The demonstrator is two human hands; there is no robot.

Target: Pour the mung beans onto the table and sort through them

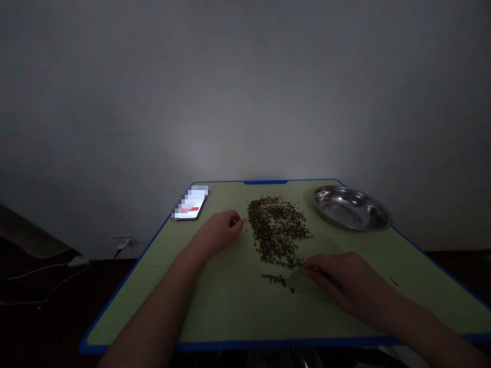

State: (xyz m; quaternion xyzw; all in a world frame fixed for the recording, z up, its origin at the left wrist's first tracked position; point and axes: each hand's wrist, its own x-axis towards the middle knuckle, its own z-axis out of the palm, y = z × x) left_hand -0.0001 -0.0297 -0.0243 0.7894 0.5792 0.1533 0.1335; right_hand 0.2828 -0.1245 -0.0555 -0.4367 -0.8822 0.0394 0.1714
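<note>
A spread of small dark-green beans or seeds (282, 225) lies on the pale green table, with a smaller strip of them apart on the near side. My right hand (345, 278) is closed on a clear plastic protractor (301, 282), held low over the table. Its curved edge meets the right end of the small strip. To the left of the pile rests my left hand (220, 232), its fingers curled together beside the beans. Whatever it may hold is hidden.
An oval steel bowl (351, 208) stands at the table's back right. At the back left lies a phone (191, 203) with a lit screen. The table (230, 312) has a blue rim and meets a grey wall. A small dark sliver (394, 282) lies to the right.
</note>
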